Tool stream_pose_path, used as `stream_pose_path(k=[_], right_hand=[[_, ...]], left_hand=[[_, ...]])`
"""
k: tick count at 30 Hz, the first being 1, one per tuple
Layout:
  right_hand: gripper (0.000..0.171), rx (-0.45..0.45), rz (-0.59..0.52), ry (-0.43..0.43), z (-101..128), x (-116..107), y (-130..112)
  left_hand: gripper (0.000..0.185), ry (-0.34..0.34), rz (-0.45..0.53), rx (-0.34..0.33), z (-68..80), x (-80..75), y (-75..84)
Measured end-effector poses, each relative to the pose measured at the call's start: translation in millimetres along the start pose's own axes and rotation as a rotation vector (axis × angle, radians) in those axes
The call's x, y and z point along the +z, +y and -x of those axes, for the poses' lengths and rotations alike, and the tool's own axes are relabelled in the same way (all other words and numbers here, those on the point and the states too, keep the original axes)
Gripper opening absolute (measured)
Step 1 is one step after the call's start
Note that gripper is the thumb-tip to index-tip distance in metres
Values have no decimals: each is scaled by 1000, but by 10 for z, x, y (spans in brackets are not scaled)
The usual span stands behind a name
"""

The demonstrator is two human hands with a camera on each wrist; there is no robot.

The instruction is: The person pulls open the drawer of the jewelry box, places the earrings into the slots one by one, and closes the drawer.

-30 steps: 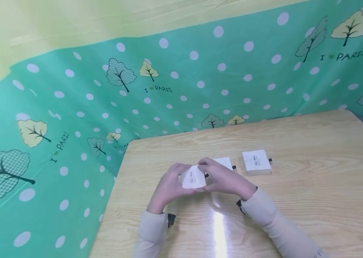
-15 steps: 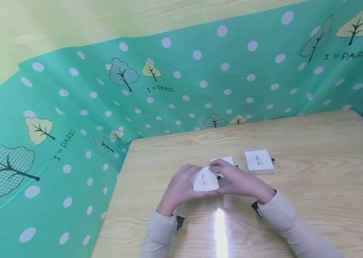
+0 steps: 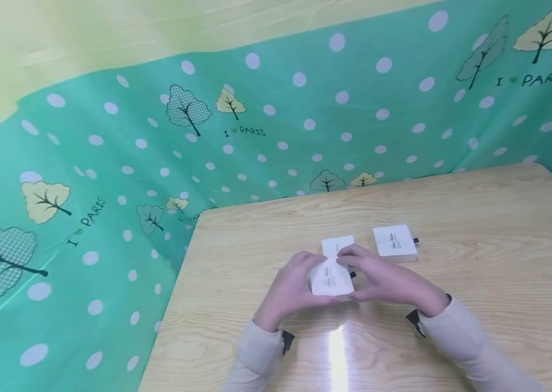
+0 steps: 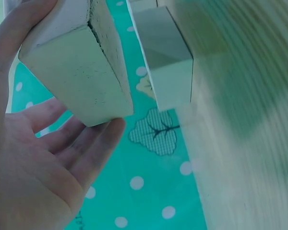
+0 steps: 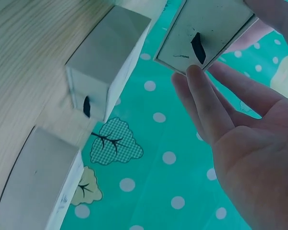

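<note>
A small white drawer box (image 3: 329, 282) with black script on its lid is held above the table between both hands. My left hand (image 3: 289, 293) grips its left side, fingers along the far edge and thumb at the near edge, as the left wrist view shows with the box (image 4: 81, 76). My right hand (image 3: 388, 280) pinches the other side, beside the black pull tab (image 5: 198, 48) seen in the right wrist view. Just behind the held box, a second white box (image 3: 333, 245) lies on the table, partly hidden by the hands.
A third white box (image 3: 394, 241) with a black tab lies to the right of the second, a gap between them. The wooden table (image 3: 491, 261) reaches back to a green dotted curtain (image 3: 276, 109), which also hangs along the left side.
Both hands have carried the held box to the right, to in front of the second box. The two boxes on the table have stayed in place.
</note>
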State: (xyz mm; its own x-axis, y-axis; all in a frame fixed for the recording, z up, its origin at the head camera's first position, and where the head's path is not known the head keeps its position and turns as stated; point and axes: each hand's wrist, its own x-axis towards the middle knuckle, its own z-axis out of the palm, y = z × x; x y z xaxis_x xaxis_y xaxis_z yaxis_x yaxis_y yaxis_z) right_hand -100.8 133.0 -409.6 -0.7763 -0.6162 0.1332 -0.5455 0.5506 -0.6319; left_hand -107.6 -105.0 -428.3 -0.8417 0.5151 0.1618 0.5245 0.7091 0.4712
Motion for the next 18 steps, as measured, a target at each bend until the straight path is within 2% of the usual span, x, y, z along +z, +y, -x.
stream_pose_path(k=[6, 18], right_hand=[[62, -29, 9, 5, 113, -29, 67], [61, -15, 32, -41, 284, -68, 195]], left_hand=[[78, -6, -17, 10, -15, 102, 70], [81, -91, -29, 7, -46, 289, 161]])
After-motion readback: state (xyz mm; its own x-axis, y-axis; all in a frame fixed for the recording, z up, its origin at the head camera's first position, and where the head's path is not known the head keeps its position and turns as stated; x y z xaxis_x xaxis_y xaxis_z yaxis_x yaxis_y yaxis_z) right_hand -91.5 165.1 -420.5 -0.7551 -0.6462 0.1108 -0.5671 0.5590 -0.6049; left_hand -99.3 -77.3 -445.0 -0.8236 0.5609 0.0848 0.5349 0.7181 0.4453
